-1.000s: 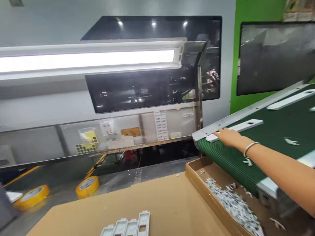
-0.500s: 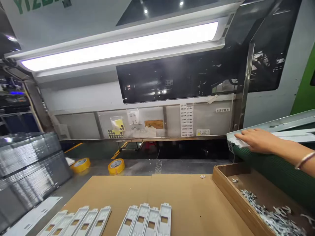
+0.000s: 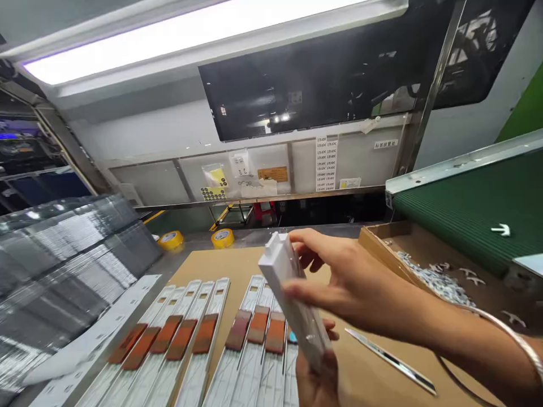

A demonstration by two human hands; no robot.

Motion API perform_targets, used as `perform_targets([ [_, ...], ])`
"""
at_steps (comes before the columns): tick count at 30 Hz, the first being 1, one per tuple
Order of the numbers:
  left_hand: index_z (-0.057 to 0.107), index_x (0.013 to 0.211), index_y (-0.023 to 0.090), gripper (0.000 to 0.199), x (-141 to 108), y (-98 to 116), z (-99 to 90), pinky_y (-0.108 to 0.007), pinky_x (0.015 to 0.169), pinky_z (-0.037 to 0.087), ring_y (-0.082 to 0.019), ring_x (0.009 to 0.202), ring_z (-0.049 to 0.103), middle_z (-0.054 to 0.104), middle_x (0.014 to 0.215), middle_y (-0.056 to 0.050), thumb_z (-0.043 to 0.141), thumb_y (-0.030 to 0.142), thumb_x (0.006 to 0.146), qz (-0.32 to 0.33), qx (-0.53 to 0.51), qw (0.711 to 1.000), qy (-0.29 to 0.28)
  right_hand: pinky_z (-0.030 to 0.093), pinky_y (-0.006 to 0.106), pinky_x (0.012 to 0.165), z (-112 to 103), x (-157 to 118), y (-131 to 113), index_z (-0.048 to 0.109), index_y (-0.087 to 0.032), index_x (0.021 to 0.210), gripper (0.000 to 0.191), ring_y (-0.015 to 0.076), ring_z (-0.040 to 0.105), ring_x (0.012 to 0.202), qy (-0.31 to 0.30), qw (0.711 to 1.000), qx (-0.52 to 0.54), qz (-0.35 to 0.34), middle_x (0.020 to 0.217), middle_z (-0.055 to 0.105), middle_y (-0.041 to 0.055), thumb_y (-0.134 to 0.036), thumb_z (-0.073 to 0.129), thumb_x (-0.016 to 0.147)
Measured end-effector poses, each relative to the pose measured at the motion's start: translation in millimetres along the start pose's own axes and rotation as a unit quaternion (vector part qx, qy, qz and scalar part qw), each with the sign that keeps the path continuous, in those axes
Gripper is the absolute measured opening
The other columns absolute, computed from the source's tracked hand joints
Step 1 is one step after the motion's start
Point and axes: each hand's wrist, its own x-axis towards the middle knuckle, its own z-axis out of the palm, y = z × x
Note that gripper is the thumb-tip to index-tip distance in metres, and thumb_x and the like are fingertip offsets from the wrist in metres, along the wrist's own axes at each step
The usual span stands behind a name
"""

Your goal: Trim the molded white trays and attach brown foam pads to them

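A long white plastic part (image 3: 292, 299) is held tilted over the cardboard-covered bench. My right hand (image 3: 339, 271) grips its upper part, thumb on the near face and fingers on the far side. From below, my left hand (image 3: 316, 379) is closed round its lower end. Beneath and to the left lie several white plastic strips (image 3: 203, 305) in two groups, each with a square cutout. Reddish-brown pads (image 3: 206, 333) lie across most of them. A slim silver and dark tool (image 3: 390, 362) rests on the cardboard right of my hands; its kind is unclear.
At right, a cardboard box (image 3: 377, 249) holds many small white pieces beside a green conveyor belt (image 3: 470, 198) carrying one small white piece (image 3: 501, 230). Two yellow tape rolls (image 3: 223, 238) sit behind. Stacked grey trays (image 3: 85, 254) stand left. A lamp (image 3: 178, 39) hangs overhead.
My right hand has moved from the conveyor's edge to the middle and holds the white part. My left hand has come into view beneath it. The view has tilted downward, showing the brown pads.
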Motion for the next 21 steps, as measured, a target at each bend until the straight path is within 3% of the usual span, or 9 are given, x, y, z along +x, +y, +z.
perform_targets([
  [3,0.072,0.092,0.020,0.048,-9,11,-15.4,-0.025,0.070,0.048,-0.016,0.073,0.061,0.070,0.090,-0.007,0.065,0.065,0.076,0.007,-0.071,0.996,0.047,0.053,0.030,0.079,37,-36,57,0.050,-0.019,0.128,0.046,0.0153,0.064,0.093,0.043,0.997,-0.016,0.067,0.105,0.067,0.0059,-0.050,0.029,0.101],
  [5,0.069,0.105,0.024,0.057,-10,28,-32.9,-0.027,0.066,0.050,-0.015,0.068,0.062,0.069,0.091,-0.004,0.063,0.071,0.073,-0.035,-0.153,0.986,0.053,0.052,0.040,0.085,71,-76,107,0.058,-0.015,0.115,0.048,0.0214,0.063,0.097,0.073,0.985,-0.076,0.137,0.106,0.065,0.0132,-0.053,0.034,0.099],
  [7,0.065,0.116,0.028,0.065,-6,48,-51.5,-0.029,0.064,0.052,-0.016,0.065,0.062,0.066,0.083,-0.002,0.063,0.074,0.070,-0.065,-0.219,0.972,0.054,0.050,0.045,0.086,106,-124,150,0.061,-0.014,0.105,0.048,0.0225,0.062,0.095,0.085,0.968,-0.130,0.198,0.102,0.064,0.0113,-0.058,0.048,0.094],
  [9,0.065,0.115,0.025,0.060,-2,65,-67.7,-0.028,0.062,0.053,-0.014,0.062,0.061,0.062,0.074,-0.001,0.058,0.072,0.078,-0.078,-0.269,0.957,0.074,0.049,0.044,0.086,137,-171,180,0.061,-0.015,0.100,0.045,0.0205,0.061,0.094,0.094,0.953,-0.166,0.235,0.101,0.064,0.0079,-0.058,0.051,0.092],
  [11,0.065,0.113,0.023,0.052,2,76,-79.4,-0.025,0.060,0.053,-0.011,0.059,0.058,0.057,0.071,0.000,0.045,0.066,0.089,-0.090,-0.311,0.940,0.106,0.049,0.045,0.085,156,-207,192,0.060,-0.016,0.090,0.046,0.0212,0.061,0.093,0.102,0.945,-0.188,0.246,0.097,0.063,0.0082,-0.059,0.044,0.094],
  [13,0.066,0.111,0.022,0.050,3,80,-87.2,-0.021,0.058,0.053,-0.008,0.058,0.056,0.053,0.070,0.001,0.035,0.059,0.096,-0.098,-0.344,0.926,0.118,0.051,0.046,0.080,166,-231,189,0.058,-0.018,0.081,0.047,0.0238,0.062,0.087,0.101,0.947,-0.192,0.235,0.089,0.064,0.0091,-0.057,0.037,0.096],
  [15,0.067,0.106,0.021,0.049,2,78,-93.1,-0.017,0.055,0.050,-0.006,0.056,0.052,0.048,0.070,0.003,0.033,0.056,0.097,-0.096,-0.358,0.922,0.110,0.053,0.044,0.074,168,-244,173,0.059,-0.020,0.084,0.044,0.0266,0.065,0.084,0.112,0.951,-0.180,0.223,0.087,0.066,0.0105,-0.053,0.034,0.096],
  [21,0.068,0.106,0.024,0.046,-8,57,-106.5,-0.016,0.054,0.048,-0.004,0.055,0.044,0.040,0.071,0.005,0.044,0.061,0.092,-0.061,-0.343,0.936,0.049,0.058,0.025,0.072,171,-265,77,0.060,-0.025,0.117,0.033,0.0194,0.070,0.082,0.129,0.972,-0.069,0.185,0.100,0.072,0.0025,-0.045,0.044,0.095],
])
